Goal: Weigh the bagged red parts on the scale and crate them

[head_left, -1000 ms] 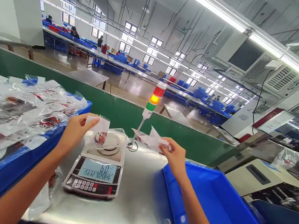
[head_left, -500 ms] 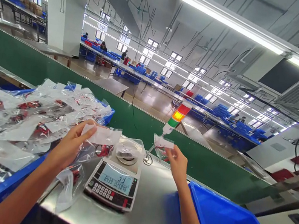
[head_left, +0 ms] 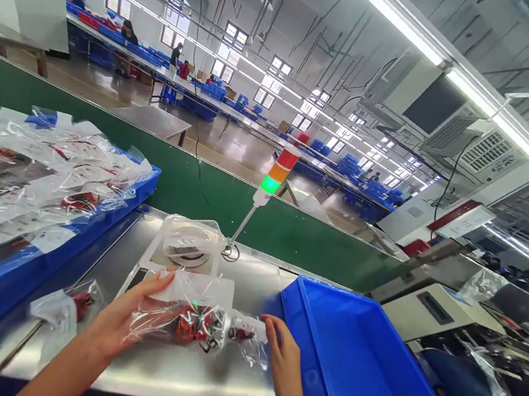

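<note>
My left hand point(head_left: 128, 314) is closed on the edge of a clear plastic bag point(head_left: 195, 325) with a white paper strip and red and black parts inside. The bag hangs in front of the scale point(head_left: 137, 277) and hides its display. My right hand point(head_left: 283, 353) pinches a smaller clear bag point(head_left: 246, 335) with something dark red in it, close against the larger bag's right end. On the scale sits a clear plastic tub point(head_left: 190, 240). Another bag with red parts point(head_left: 79, 302) lies on the metal table, left of my left hand.
At left, a blue crate point(head_left: 144, 188) is heaped with similar bags. A blue bin point(head_left: 346, 347) stands at right beside my right hand. Behind the scale rises a signal light point(head_left: 275, 176), lit green. A green barrier point(head_left: 214, 193) runs along the back.
Both hands have come down and closer together, bringing the two bags side by side in front of the scale. The signal light changed from orange to green. The view has swung right.
</note>
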The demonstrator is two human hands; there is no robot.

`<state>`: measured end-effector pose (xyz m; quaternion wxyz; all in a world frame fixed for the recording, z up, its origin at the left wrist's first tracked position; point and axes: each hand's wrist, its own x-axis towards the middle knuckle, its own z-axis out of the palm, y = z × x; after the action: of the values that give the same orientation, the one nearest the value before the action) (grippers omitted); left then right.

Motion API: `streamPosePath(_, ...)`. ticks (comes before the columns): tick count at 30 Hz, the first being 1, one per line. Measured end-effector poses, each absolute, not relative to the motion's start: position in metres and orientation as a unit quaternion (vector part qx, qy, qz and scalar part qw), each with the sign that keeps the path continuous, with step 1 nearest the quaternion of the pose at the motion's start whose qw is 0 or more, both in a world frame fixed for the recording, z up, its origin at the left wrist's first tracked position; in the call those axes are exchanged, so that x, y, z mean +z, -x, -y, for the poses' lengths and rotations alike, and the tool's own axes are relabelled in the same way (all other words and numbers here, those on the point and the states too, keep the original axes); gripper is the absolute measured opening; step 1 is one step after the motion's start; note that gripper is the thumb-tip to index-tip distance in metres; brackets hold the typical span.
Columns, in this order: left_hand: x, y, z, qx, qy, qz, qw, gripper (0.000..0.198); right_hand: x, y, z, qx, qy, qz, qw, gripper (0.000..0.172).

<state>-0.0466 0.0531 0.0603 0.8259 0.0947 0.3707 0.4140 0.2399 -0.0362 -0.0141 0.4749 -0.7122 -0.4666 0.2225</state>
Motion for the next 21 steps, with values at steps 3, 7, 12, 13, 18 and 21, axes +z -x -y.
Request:
streamPosePath(3, 0.034, 0.033, -0.046, 0.397, -0.178, -0.335, 0.836, 0.040, 0.011, -0.188, 0.041, 0.423, 0.573, 0.480, 0.512, 0.065)
streamPosePath(7, -0.002, 0.027, -0.038, 0.469, -0.342, -0.407, 0.705, 0.052, 0.017, -0.154, 0.046, 0.417, 0.561, 0.463, 0.544, 0.054)
streamPosePath(12, -0.021, 0.025, -0.026, 0.495, -0.542, -0.536, 0.416, 0.052, 0.004, -0.151, 0.055, 0.248, 0.649, 0.493, 0.523, 0.054)
streamPosePath(13, -0.020, 0.024, -0.024, 0.498, -0.569, -0.539, 0.371, 0.050, 0.001, -0.152, 0.055, 0.205, 0.659, 0.504, 0.519, 0.055)
streamPosePath(18, -0.004, 0.028, -0.036, 0.497, -0.695, -0.473, 0.216, 0.038, -0.007, -0.178, 0.057, 0.151, 0.670, 0.521, 0.507, 0.056)
streamPosePath(21, 0.016, 0.037, -0.069, 0.494, -0.740, -0.440, 0.121, 0.028, 0.000, -0.204, 0.060, 0.157, 0.678, 0.506, 0.508, 0.053)
